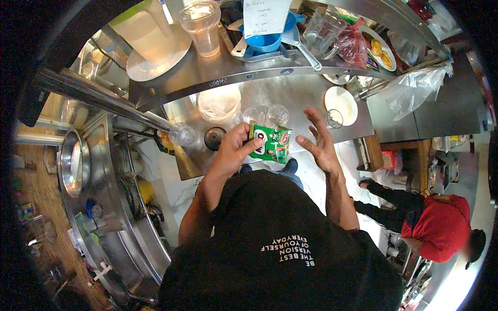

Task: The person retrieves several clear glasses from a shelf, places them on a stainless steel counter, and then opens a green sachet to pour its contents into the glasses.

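Observation:
My left hand point(237, 147) grips a green drink-powder packet point(269, 144) by its left edge, over the near edge of a steel counter point(194, 157). To the packet's right, my right hand point(319, 144) is raised with its fingers apart, touching nothing. Just beyond the packet stand two clear glasses, one at the left point(255, 115) and one at the right point(277, 115). A tub with a plastic liner point(219, 103) is behind my left hand, and a dark round container point(214, 138) is beside it. A white plate point(341, 105) lies beyond my right hand, with a small glass point(334, 118) at its edge.
A raised steel shelf point(171, 91) crosses behind the counter, bearing a clear pitcher point(200, 27), a blue strainer point(263, 42) and glass mugs. An upturned glass point(183, 134) is at the left. A steel bowl point(74, 163) sits farther left. A person in red point(437, 227) is at the right.

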`<state>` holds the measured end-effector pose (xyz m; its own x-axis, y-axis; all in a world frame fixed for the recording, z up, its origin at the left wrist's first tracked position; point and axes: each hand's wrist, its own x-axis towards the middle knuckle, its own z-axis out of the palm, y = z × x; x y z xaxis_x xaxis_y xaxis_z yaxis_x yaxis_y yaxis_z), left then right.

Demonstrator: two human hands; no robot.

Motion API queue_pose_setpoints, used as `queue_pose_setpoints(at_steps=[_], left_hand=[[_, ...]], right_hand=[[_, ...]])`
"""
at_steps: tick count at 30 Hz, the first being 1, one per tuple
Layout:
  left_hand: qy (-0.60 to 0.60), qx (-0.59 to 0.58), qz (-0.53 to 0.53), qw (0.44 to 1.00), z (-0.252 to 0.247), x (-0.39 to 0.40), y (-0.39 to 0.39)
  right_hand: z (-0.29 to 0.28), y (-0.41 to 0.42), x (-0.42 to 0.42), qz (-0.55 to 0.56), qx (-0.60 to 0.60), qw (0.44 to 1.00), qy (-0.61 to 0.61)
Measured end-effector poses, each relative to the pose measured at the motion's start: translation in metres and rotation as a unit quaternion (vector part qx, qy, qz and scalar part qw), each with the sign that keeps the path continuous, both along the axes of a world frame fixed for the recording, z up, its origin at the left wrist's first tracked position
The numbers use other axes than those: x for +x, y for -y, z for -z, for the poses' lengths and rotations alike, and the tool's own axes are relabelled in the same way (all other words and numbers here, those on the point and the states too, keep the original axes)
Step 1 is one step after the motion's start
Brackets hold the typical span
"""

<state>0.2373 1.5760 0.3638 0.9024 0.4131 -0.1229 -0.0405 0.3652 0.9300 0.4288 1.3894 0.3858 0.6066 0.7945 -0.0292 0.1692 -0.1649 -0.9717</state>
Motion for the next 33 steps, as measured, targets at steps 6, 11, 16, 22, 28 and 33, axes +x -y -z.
queue_pose_setpoints(at_steps=[6,11,16,22,28,33], left_hand=[[0.026,0.0,0.026,0.999,-0.03,-0.007,-0.008],[0.054,0.018,-0.007,0.998,-0.016,-0.012,-0.012],[-0.007,-0.003,-0.071,0.997,-0.014,-0.013,-0.013],[-0.077,0.175,-0.056,0.98,-0.02,-0.012,-0.015],[-0.021,0.384,-0.062,0.921,-0.038,0.004,0.0],[0.044,0.389,0.0,0.92,-0.047,0.018,0.01]], right_hand=[[-0.036,-0.02,-0.006,-0.23,0.011,0.971,-0.067],[-0.031,-0.025,-0.006,-0.26,-0.02,0.954,-0.144],[-0.029,-0.03,-0.004,-0.241,-0.067,0.955,-0.162],[-0.034,-0.033,0.006,-0.273,-0.056,0.949,-0.148],[-0.044,-0.038,0.006,-0.291,-0.056,0.942,-0.16],[-0.048,-0.042,0.005,-0.312,-0.047,0.935,-0.158]])
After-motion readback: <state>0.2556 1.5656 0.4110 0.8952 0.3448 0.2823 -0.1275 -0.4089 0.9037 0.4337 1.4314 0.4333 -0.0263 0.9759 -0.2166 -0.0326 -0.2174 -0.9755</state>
